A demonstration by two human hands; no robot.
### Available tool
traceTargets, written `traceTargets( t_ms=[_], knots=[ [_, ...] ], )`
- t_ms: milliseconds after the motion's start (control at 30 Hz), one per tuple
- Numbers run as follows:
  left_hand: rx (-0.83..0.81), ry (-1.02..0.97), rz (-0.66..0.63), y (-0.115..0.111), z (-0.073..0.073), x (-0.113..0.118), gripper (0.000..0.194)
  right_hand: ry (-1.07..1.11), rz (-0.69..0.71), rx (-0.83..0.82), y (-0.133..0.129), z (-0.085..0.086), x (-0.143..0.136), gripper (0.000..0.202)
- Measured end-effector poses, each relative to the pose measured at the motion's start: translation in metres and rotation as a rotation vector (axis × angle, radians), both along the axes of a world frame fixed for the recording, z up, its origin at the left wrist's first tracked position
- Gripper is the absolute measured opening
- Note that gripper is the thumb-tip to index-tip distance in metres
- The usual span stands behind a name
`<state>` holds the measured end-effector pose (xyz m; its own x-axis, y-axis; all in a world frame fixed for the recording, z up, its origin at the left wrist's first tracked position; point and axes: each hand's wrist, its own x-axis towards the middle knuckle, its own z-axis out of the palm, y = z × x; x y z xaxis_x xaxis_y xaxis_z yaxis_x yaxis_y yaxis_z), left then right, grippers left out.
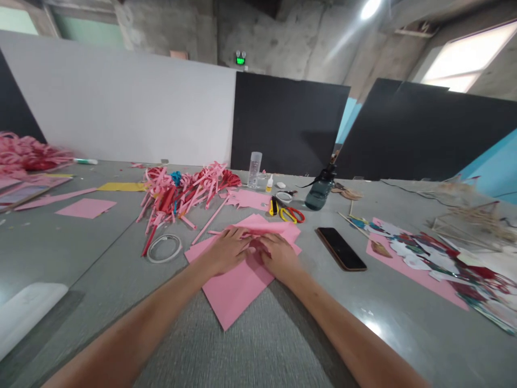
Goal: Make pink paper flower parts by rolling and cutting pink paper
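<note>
Several sheets of pink paper [238,296] lie overlapped in front of me, one corner pointing towards me. My left hand [228,252] rests on the left part of the sheets, its fingers bent over a raised, curled part of the paper. From the right, my right hand [279,254] meets it, with fingers curled on the same paper and the thumbs close together. Both hands are closed on the paper's edge; what lies beneath the fingers is hidden. Just beyond them are scissors [287,215] with yellow and red handles and a yellow-black cutter [273,206].
A heap of pink and red paper strips [173,196] lies at the back left, near a coiled white cable [164,248]. On the right are a phone [341,249] and paper scraps [428,258]. A dark bottle [318,194] and a clear cylinder [254,168] stand behind.
</note>
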<state>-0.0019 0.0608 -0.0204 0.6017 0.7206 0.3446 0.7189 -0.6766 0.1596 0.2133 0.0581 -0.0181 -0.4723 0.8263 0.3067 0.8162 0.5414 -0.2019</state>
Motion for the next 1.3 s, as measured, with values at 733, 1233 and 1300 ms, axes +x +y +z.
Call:
traceTargets(
  t_ms=[733,1233,1300],
  knots=[
    [0.056,0.013,0.045,-0.001,-0.001,0.005,0.047,-0.229,-0.103,-0.078,-0.012,0.012,-0.013,0.038],
    [0.009,-0.015,-0.003,-0.002,0.003,0.005,0.048,-0.163,-0.063,-0.015,-0.005,0.007,-0.009,0.033],
    [0.019,0.000,-0.006,-0.003,0.005,0.004,0.049,-0.163,-0.056,-0.013,-0.004,0.007,-0.009,0.035]
  ],
)
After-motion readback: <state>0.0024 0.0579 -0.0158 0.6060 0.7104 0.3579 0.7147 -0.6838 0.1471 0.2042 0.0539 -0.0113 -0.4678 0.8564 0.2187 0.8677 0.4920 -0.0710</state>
